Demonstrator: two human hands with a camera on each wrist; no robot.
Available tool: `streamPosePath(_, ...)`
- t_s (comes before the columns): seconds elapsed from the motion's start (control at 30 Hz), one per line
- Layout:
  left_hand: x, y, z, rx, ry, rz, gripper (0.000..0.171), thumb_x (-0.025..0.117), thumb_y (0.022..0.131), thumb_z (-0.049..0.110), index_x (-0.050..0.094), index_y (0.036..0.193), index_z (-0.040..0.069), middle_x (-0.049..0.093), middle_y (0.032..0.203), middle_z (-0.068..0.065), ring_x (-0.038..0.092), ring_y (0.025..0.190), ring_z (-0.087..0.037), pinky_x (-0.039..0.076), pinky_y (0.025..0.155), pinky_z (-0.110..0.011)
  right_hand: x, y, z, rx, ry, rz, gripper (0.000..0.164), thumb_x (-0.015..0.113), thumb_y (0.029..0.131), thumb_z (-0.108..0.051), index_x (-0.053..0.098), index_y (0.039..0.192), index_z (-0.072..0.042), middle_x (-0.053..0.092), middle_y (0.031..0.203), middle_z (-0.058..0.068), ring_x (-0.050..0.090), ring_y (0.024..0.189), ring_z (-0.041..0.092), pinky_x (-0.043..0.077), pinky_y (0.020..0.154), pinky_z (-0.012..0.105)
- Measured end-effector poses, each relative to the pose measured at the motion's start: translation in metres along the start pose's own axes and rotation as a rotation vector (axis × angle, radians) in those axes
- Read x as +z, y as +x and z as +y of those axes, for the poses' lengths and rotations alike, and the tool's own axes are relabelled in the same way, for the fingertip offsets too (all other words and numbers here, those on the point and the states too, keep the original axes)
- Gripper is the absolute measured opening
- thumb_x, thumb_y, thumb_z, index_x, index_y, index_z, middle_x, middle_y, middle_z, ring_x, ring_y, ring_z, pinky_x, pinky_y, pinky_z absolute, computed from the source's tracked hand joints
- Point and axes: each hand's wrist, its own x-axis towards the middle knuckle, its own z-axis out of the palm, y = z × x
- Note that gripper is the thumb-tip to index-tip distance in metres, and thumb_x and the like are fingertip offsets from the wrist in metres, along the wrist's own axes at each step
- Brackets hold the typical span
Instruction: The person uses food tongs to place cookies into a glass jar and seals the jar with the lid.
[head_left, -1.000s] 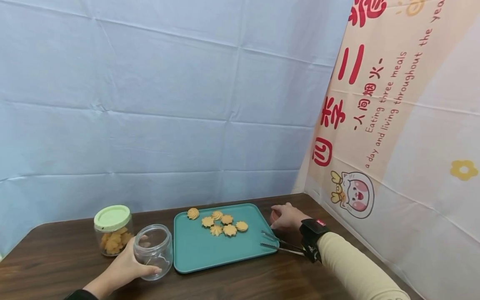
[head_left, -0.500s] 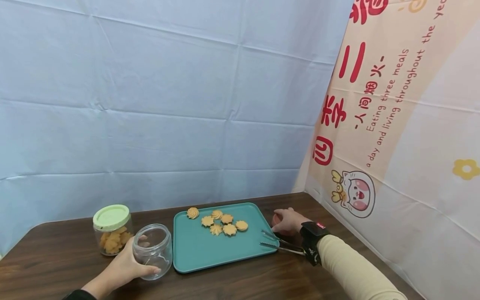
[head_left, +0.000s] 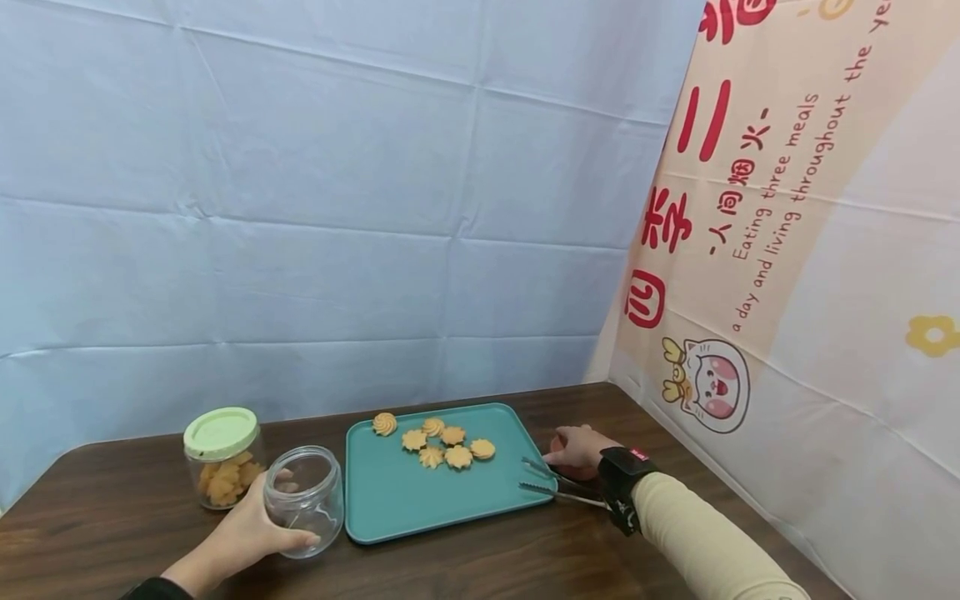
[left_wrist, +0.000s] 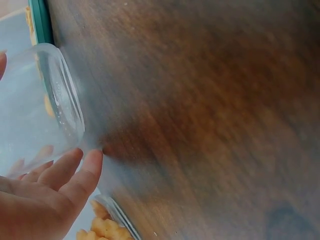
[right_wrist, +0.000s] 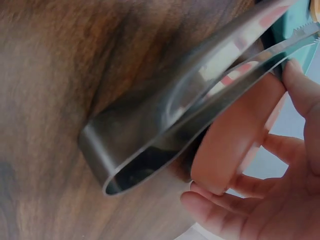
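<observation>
My left hand [head_left: 242, 527] holds a clear, lidless jar [head_left: 324, 498] around its side, thumb in front. The jar stands upright left of the tray. In the left wrist view, fingertips touch its wall near the base. Right of the tray, my right hand [head_left: 583, 448] grips a round orange lid [right_wrist: 240, 132]. Its thumb and fingers span the lid's edges in the right wrist view. Metal tongs [right_wrist: 132, 130] lie beside the lid, their toothed ends over the edge of the teal tray [head_left: 405, 510]. Several flower-shaped cookies [head_left: 458, 457] sit on that tray.
A second jar [head_left: 225, 477] with a pale green lid [head_left: 221, 432] stands behind my left hand, with cookies inside. The dark wooden table [head_left: 450, 571] meets a blue cloth [head_left: 337, 250] behind and a printed cloth [head_left: 847, 375] at the right.
My right hand has shifted slightly right and nearer, and less of the orange lid shows in the head view. My left hand and the clear jar stay in place.
</observation>
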Motion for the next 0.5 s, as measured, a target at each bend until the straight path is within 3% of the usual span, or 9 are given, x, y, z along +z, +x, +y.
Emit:
streamPosePath(0.17, 0.001, 0.001, 0.001, -0.004, 0.023, 0.005, 0.089, 0.084, 0.076, 0.019, 0.025, 0.135, -0.011, 0.049, 0.127, -0.029, 0.054, 0.112, -0.040, 0.049, 0.086, -0.046, 0.002, 0.001, 0.005, 0.010, 0.029, -0.010, 0.058, 0.070, 0.090, -0.037, 0.054, 0.133, -0.002, 0.056, 0.116, 0.018, 0.054, 0.100, 0.030, 0.052, 0.082, 0.046)
streamPosePath(0.27, 0.002, 0.000, 0.002, -0.007, 0.027, 0.000, 0.089, 0.084, 0.077, 0.020, 0.024, 0.135, -0.011, 0.049, 0.128, -0.029, 0.053, 0.113, -0.041, 0.049, 0.087, -0.046, 0.002, -0.002, 0.009, -0.008, 0.032, 0.005, 0.054, 0.065, 0.093, -0.038, 0.055, 0.132, -0.002, 0.057, 0.116, 0.019, 0.054, 0.101, 0.031, 0.049, 0.085, 0.049)
streamPosePath(0.5, 0.002, 0.000, 0.001, -0.004, 0.037, 0.012, 0.090, 0.085, 0.075, 0.022, 0.025, 0.135, -0.010, 0.049, 0.128, -0.029, 0.053, 0.113, -0.041, 0.048, 0.087, -0.047, -0.006, -0.020, 0.013, -0.042, 0.024, 0.026, 0.066, 0.062, 0.093, -0.047, 0.049, 0.140, -0.003, 0.050, 0.125, 0.022, 0.052, 0.106, 0.036, 0.045, 0.090, 0.057)
